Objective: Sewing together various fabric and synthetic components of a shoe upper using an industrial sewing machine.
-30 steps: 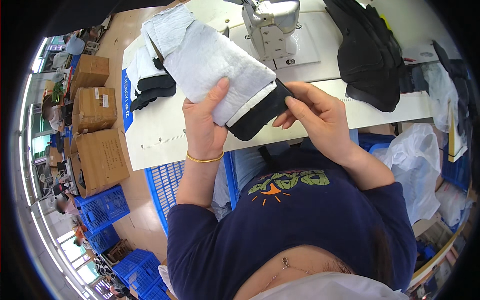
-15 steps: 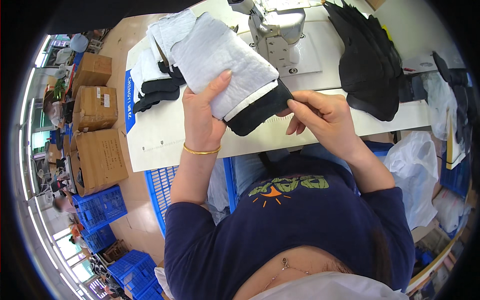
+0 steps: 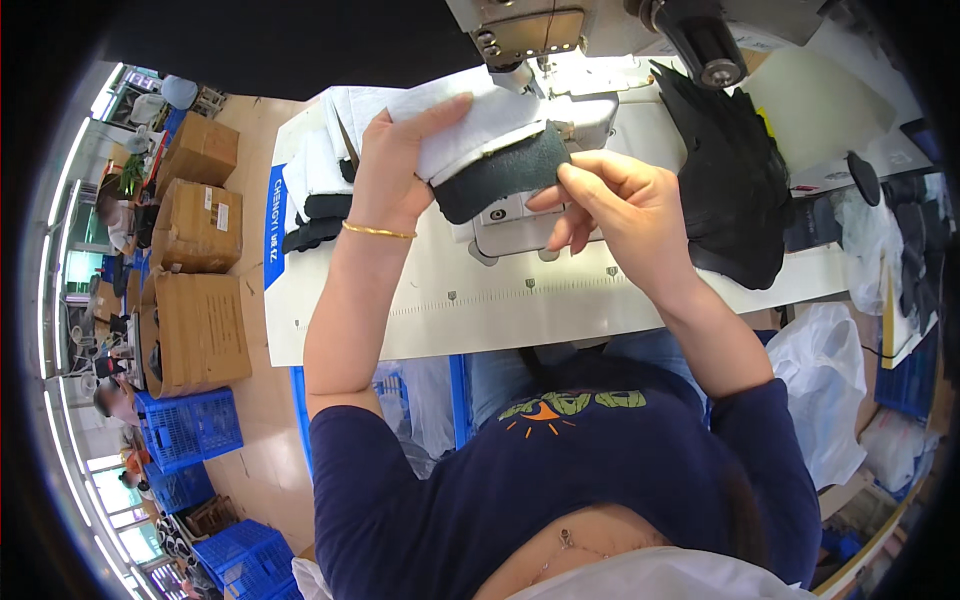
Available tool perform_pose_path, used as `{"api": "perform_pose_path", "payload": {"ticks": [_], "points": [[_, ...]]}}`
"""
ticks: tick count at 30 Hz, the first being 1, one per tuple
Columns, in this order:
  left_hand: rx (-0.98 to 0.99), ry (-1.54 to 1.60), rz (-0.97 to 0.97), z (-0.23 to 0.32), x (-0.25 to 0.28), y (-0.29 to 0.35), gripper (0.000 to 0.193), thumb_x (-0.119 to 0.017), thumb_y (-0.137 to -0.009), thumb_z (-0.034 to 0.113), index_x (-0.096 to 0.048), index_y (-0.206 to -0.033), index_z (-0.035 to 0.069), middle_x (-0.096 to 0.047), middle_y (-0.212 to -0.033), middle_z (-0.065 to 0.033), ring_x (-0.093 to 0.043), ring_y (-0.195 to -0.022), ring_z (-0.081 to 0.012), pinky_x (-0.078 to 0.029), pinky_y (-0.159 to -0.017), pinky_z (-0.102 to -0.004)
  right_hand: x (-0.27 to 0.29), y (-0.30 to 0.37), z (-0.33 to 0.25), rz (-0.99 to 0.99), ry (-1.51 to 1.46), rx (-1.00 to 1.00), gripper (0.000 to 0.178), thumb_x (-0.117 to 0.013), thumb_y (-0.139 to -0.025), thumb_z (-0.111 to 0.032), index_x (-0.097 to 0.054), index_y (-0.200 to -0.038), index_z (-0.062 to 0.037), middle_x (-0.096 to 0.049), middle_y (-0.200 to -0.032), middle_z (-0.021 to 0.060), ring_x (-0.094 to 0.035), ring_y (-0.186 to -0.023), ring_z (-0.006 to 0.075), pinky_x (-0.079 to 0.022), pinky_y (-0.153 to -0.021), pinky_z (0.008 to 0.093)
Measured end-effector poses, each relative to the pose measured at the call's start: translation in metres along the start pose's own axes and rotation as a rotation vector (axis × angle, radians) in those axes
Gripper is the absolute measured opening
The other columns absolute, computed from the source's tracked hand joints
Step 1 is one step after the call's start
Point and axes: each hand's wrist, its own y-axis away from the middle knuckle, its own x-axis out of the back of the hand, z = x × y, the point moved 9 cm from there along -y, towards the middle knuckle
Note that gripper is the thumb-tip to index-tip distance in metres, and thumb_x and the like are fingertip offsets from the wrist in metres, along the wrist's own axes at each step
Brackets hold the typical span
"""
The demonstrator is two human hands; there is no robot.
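Desk: white, near edge in front of the person; a dropped piece could slide off it here.
Right hand: thumb and forefinger pinch a corner of the black piece, other fingers loosely curled; so small a hold might slip or tug the corner askew.
Left hand: gripping the white cloth, thumb on top; too hard a squeeze could crease it.
Black piece: held up between the hands, along the near edge of the white cloth; whether joined, I cannot tell. If loose, uneven pulling could shift one against the other.
White cloth: raised over the desk before the machine; lifted carelessly, it could snag there.
Stack: black pieces, right of the machine; a wide right-arm swing could topple it.
Pile: white and black pieces beyond the left forearm; a nudge could scatter it.
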Motion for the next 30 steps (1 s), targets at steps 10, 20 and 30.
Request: {"api": "perform_pose_path", "payload": {"ticks": [10, 20, 30], "points": [[0.089, -0.108, 0.058, 0.009, -0.009, -0.023, 0.026, -0.074, -0.081, -0.003, -0.066, -0.106, -0.004, -0.068, -0.098, -0.0131, -0.07, -0.084, -0.0239, -0.06, -0.072, -0.0355, 0.004, -0.015, -0.005, 0.072, -0.105, 0.044, 0.02, -0.055, -0.101, -0.012, -0.065, -0.102, 0.0056, -0.075, -0.089, 0.0141, -0.071, -0.064, 0.0147, -0.055, -0.054, 0.0228], [0.109, -0.111, -0.016, 0.008, -0.013, -0.03, 0.027, -0.078, -0.08, -0.001, -0.067, -0.105, -0.001, -0.069, -0.098, -0.01, -0.069, -0.085, -0.0207, -0.061, -0.075, -0.0317, 0.003, -0.015, -0.005, 0.065, -0.115, 0.054, 0.021, -0.055, -0.101, -0.012, -0.064, -0.104, 0.006, -0.075, -0.09, 0.0146, -0.072, -0.066, 0.016, -0.056, -0.056, 0.0238], [-0.016, -0.29, -0.029, 0.015, -0.007, -0.034, 0.029, -0.075, -0.086, 0.017, -0.067, -0.106, -0.002, -0.07, -0.1, -0.0142, -0.07, -0.087, -0.0223, -0.059, -0.077, -0.032, 0.002, -0.015, -0.005, 0.066, -0.085, 0.026, 0.022, -0.057, -0.1, -0.016, -0.067, -0.099, 0.0037, -0.075, -0.088, 0.0152, -0.071, -0.064, 0.0151, -0.055, -0.055, 0.0236]]}}
